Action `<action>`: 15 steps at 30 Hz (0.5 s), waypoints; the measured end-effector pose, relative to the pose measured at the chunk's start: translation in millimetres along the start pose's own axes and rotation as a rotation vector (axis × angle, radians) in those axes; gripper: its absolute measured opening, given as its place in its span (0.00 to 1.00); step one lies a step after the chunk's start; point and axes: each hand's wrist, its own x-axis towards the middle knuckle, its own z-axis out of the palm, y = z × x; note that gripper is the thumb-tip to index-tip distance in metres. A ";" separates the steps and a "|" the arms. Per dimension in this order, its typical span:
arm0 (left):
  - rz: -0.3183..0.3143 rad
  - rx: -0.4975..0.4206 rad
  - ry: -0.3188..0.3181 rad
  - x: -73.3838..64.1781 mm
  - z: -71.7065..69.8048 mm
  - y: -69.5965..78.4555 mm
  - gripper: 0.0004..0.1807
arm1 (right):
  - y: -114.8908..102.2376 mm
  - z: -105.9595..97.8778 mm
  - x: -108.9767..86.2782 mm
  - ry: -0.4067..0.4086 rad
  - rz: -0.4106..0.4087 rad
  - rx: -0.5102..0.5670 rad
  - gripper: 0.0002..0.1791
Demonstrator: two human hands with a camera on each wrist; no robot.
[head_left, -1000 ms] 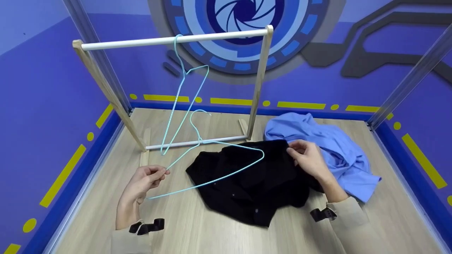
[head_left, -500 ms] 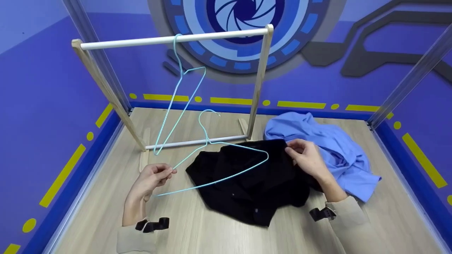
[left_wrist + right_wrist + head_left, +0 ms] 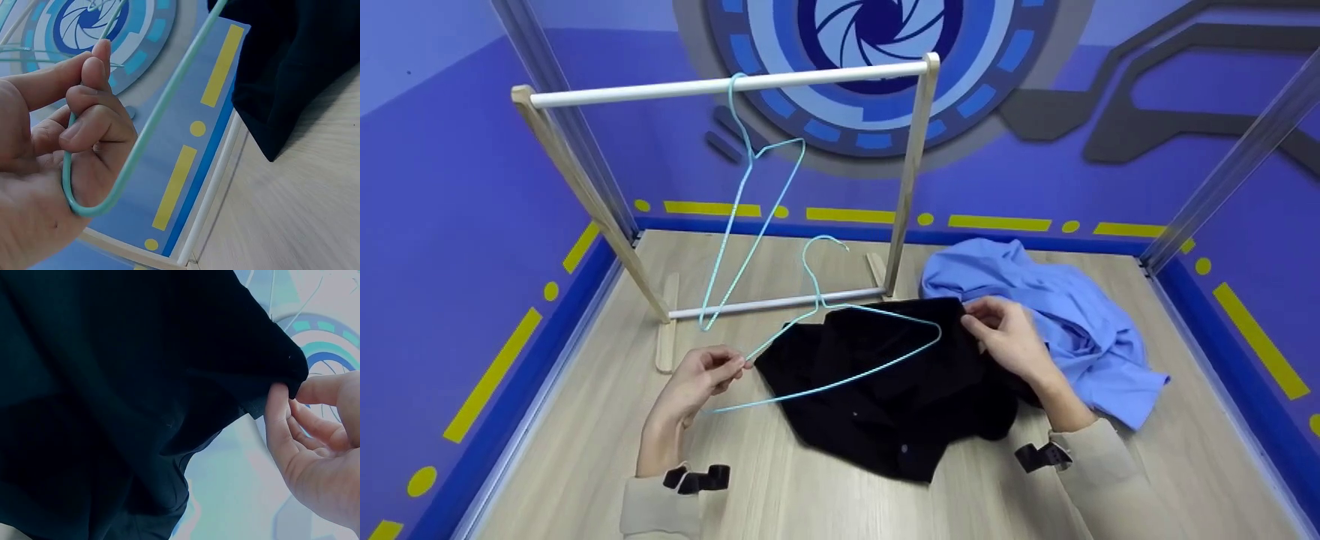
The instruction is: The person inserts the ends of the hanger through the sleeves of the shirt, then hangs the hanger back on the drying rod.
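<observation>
My left hand (image 3: 697, 386) grips a light turquoise clothes hanger (image 3: 825, 390) by one end, fingers curled round the wire in the left wrist view. Its hook points up, and its far end overlaps a black shirt (image 3: 877, 405) in the head view. The shirt's upper right corner is pinched between the thumb and fingers of my right hand (image 3: 1012, 337). In the right wrist view the dark cloth (image 3: 129, 382) hangs from those fingertips. The shirt's lower part spreads over the wooden floor, buttons showing.
A clothes rack (image 3: 660, 91) with a white top bar and wooden legs stands at the back left. A second turquoise hanger (image 3: 727, 232) hangs from its bar. Crumpled blue cloth (image 3: 1035, 292) lies right of the black shirt. Blue walls (image 3: 450, 225) enclose the floor.
My left hand has carried the hanger to the right, further over the black shirt. My right hand has shifted slightly left with the shirt's corner. The hanger on the rack has swung a little.
</observation>
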 end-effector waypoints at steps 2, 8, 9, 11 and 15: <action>0.023 0.028 -0.006 1.3 2.5 -0.3 0.11 | -0.6 0.2 -0.1 -0.005 -0.006 -0.003 0.07; 0.105 0.082 -0.068 5.8 8.9 -1.6 0.11 | -3.2 1.8 -0.6 -0.017 -0.025 0.007 0.08; 0.116 0.085 -0.083 6.7 9.7 -2.9 0.11 | -3.5 2.3 -0.8 -0.019 -0.031 0.011 0.08; 0.132 0.083 -0.104 7.5 12.1 -4.1 0.11 | -4.2 3.2 -1.1 -0.017 -0.043 0.013 0.08; 0.151 0.109 -0.129 10.1 16.7 -7.0 0.13 | -6.0 4.0 -1.8 -0.021 -0.045 0.017 0.08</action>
